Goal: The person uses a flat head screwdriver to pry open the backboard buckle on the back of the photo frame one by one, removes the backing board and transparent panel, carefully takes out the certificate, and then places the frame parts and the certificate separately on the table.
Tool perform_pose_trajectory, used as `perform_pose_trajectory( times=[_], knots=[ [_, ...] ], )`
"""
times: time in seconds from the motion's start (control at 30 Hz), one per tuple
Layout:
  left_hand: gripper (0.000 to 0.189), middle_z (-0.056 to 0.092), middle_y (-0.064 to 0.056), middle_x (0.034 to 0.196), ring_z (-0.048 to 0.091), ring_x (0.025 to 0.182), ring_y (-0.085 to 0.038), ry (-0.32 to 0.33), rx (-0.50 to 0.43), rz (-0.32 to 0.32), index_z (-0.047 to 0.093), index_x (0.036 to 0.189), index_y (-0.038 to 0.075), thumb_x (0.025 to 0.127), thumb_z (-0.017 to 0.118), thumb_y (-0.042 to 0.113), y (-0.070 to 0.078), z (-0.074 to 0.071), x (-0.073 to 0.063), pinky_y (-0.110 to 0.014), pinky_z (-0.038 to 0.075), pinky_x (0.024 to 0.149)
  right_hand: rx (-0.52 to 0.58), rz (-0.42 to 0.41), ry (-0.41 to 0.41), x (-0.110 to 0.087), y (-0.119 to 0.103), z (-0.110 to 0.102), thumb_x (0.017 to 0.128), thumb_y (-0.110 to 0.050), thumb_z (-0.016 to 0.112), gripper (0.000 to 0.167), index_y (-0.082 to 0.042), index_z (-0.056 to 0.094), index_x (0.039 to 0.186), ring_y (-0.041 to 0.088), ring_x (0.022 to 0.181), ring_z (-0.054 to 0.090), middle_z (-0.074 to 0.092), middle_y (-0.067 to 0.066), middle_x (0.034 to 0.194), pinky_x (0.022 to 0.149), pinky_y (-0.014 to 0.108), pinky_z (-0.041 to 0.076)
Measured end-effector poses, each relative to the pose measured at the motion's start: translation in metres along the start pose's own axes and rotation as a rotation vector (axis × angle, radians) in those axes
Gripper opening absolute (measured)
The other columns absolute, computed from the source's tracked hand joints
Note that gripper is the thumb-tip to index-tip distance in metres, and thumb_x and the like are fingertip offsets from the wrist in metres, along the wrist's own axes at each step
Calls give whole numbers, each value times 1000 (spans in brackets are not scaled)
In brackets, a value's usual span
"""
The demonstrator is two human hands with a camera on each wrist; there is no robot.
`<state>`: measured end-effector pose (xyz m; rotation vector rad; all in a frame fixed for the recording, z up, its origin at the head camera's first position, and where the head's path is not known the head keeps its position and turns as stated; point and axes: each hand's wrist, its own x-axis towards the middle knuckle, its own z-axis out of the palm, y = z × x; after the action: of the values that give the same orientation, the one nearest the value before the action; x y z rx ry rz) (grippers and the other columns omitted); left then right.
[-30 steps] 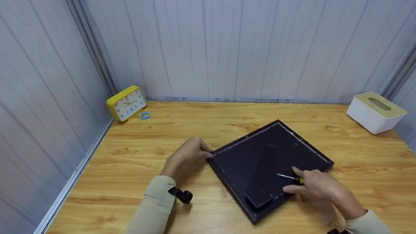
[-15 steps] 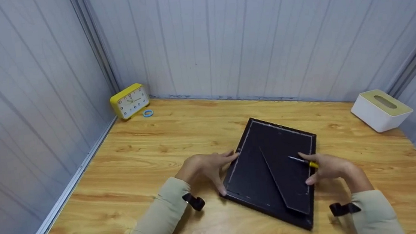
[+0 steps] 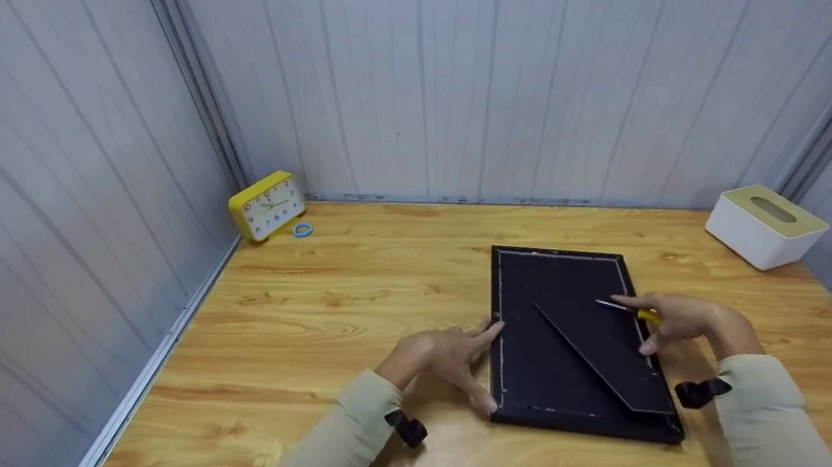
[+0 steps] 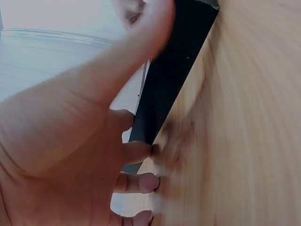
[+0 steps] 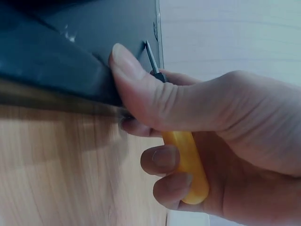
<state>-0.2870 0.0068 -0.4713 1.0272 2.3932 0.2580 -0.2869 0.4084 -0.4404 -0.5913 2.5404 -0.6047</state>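
A black picture frame (image 3: 533,276) lies back side up on the wooden table, its flat easel stand (image 3: 608,360) slanting across the back panel. My left hand (image 3: 453,358) spreads along the left side, fingertips at the edge and thumb at the near left corner. In the left wrist view those fingers reach along the frame's black side (image 4: 164,89). My right hand (image 3: 683,315) holds a screwdriver (image 5: 188,165) by its yellow handle, two fingers curled round it. Its thin shaft points over the back panel, while the right thumb presses on the frame's right edge.
A yellow alarm clock (image 3: 269,206) stands in the back left corner with a blue ring (image 3: 303,230) beside it. On the far right sits a white tissue box (image 3: 766,227). Panelled walls (image 3: 388,85) bound the table at the back and sides.
The frame has turned on the table, its long sides now running away from me. My left hand shifted from a corner to the left side. The right hand kept the screwdriver throughout, moving right.
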Motion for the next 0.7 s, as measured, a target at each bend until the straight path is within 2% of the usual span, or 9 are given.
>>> perform_pose_trajectory(
  times=[0.17, 0.37, 0.7],
  knots=[
    [127, -7, 8, 167, 14, 149, -42, -7, -3, -65, -12, 159, 38, 71, 71, 76, 5, 1, 0, -60, 25, 114, 30, 1, -9, 1, 5, 0, 82, -21, 84, 96, 0, 28, 156, 60, 138, 21, 25, 38, 153, 103, 66, 35],
    [131, -7, 10, 167, 12, 150, -38, -6, 0, -128, -16, 157, 41, 67, 69, 81, 14, 4, 0, -59, 33, 110, 19, -28, -13, 1, 6, -5, 83, -20, 83, 95, 2, 27, 156, 61, 138, 19, 23, 38, 154, 103, 69, 32],
    [133, -7, 12, 167, 15, 150, -35, 21, 28, -153, -15, 157, 41, 64, 69, 84, 17, 7, 1, -53, 45, 101, 1, 31, -10, 4, 7, -7, 82, -25, 83, 96, -3, 27, 157, 60, 138, 19, 22, 37, 155, 102, 66, 35]
  ],
)
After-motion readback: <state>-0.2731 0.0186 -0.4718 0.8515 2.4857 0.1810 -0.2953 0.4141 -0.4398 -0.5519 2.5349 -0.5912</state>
